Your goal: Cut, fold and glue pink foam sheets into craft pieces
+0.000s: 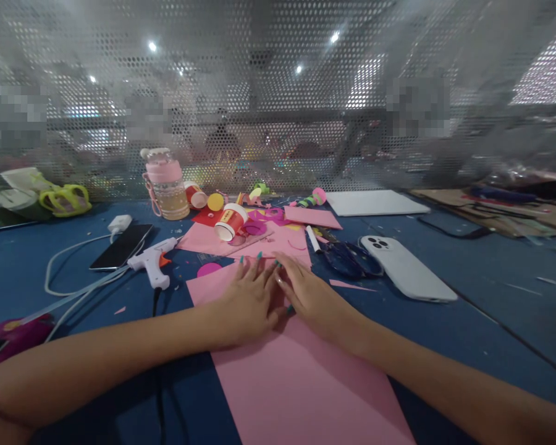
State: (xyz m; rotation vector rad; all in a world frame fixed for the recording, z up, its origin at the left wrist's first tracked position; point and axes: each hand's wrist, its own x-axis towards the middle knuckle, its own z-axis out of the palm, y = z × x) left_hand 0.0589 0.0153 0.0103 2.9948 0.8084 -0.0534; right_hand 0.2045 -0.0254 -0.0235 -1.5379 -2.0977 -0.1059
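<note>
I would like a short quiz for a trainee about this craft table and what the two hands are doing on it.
1. True or false: both hands lie flat on the pink paper sheet.
2. Which lies nearer the left hand? A) glue gun B) white phone
3. Fill in: the paper cup lies on its ____.

Key
1. True; the right hand meets the left at the sheet's far end.
2. A
3. side
</note>
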